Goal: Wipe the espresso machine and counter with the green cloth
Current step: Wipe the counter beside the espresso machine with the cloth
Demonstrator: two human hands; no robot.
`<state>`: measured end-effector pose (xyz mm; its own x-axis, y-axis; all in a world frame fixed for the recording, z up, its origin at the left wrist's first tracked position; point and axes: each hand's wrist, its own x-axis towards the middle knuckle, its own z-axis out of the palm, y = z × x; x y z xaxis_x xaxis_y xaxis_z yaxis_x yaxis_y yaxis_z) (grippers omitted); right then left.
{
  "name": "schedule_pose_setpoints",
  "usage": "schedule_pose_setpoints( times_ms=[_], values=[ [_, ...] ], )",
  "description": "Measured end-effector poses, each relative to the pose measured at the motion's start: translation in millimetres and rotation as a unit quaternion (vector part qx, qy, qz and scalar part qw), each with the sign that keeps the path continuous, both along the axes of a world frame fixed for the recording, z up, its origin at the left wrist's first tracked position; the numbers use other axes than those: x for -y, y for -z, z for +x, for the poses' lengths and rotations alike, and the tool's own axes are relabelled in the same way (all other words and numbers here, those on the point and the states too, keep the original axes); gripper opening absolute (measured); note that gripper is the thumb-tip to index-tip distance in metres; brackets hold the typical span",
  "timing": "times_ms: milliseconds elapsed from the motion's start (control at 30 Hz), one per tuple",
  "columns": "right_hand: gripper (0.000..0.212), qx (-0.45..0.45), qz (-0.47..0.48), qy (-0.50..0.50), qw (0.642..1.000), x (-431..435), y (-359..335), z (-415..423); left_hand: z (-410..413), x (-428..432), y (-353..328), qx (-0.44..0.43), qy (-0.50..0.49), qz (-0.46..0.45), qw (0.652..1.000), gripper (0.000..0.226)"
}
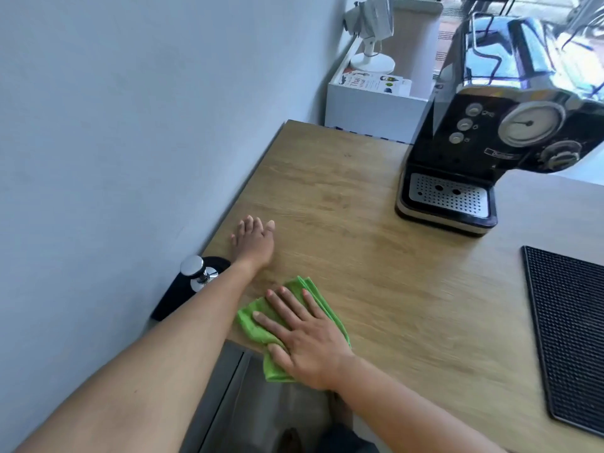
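The folded green cloth (258, 317) lies at the near left corner of the wooden counter (359, 223), partly hanging over the front edge. My right hand (304, 338) lies flat on top of it, fingers spread, pressing it down. My left hand (255, 241) rests palm down on the bare wood by the wall, fingers apart, holding nothing. The black and chrome espresso machine (496, 125) stands at the far right, well away from both hands, its perforated drip tray (447, 194) facing me.
A chrome tamper (196, 271) sits on a black mat (183, 294) against the wall, beside my left forearm. A black ribbed bar mat (568, 331) lies at the right edge. A white box (372, 109) with a small fan (369, 34) stands beyond the counter.
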<state>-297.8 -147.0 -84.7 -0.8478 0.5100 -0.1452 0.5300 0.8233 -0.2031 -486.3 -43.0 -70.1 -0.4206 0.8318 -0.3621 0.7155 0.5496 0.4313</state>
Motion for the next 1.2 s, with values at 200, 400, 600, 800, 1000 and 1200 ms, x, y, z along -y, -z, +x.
schedule_pose_setpoints(
  times_ms=[200,400,600,800,1000,1200],
  values=[
    [0.061,0.045,0.033,0.219,0.974,-62.1,-6.3,153.2,41.0,23.6,5.7,-0.08,0.061,0.006,0.995,0.067],
    [0.066,0.036,-0.001,0.439,0.898,-92.2,-6.7,105.9,95.5,-7.4,-9.6,-0.038,0.082,0.057,0.994,0.053],
    [0.06,0.003,0.027,0.186,0.982,49.0,1.4,126.7,144.7,-13.1,-6.8,-0.082,0.156,0.093,0.98,0.05],
    [0.065,0.063,0.027,0.445,0.893,3.0,-2.7,240.7,162.3,-8.0,10.9,-0.149,0.179,0.082,0.969,0.059],
    [0.066,0.03,0.009,0.479,0.877,-49.1,-0.9,169.0,170.0,-6.6,20.8,-0.179,0.181,0.1,0.962,0.061],
    [0.065,0.025,0.064,0.281,0.957,55.1,6.5,205.4,170.4,-1.7,21.3,-0.186,0.189,0.108,0.958,0.062]
  ],
)
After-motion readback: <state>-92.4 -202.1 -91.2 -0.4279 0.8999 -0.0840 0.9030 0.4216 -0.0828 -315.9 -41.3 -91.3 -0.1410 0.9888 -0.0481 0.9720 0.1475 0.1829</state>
